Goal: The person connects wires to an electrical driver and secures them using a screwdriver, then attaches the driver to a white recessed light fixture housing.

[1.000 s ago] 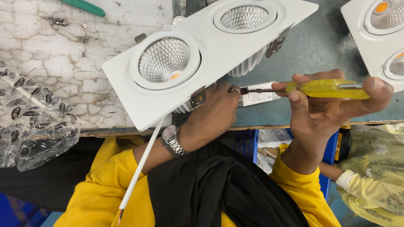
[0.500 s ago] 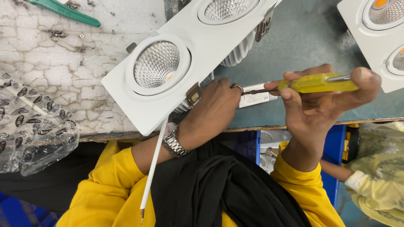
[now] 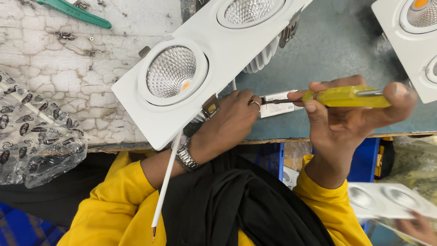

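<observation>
White downlight fixture (image 3: 200, 77) with 2 ribbed reflectors, spring clips, white cable (image 3: 166, 182).

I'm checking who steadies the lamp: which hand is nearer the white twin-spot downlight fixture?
Left. The left hand sits against the white twin-spot downlight fixture by its metal spring clip. The right hand is off to the side, holding the yellow-handled screwdriver.

Desk (image 3: 327, 50) top is teal-grey on the right, cracked white sheet (image 3: 45, 68) covering the left. Blue crate (image 3: 364, 159) below the desk edge. Printed clear plastic bag (image 3: 36, 136) at left. Bright even light.
</observation>
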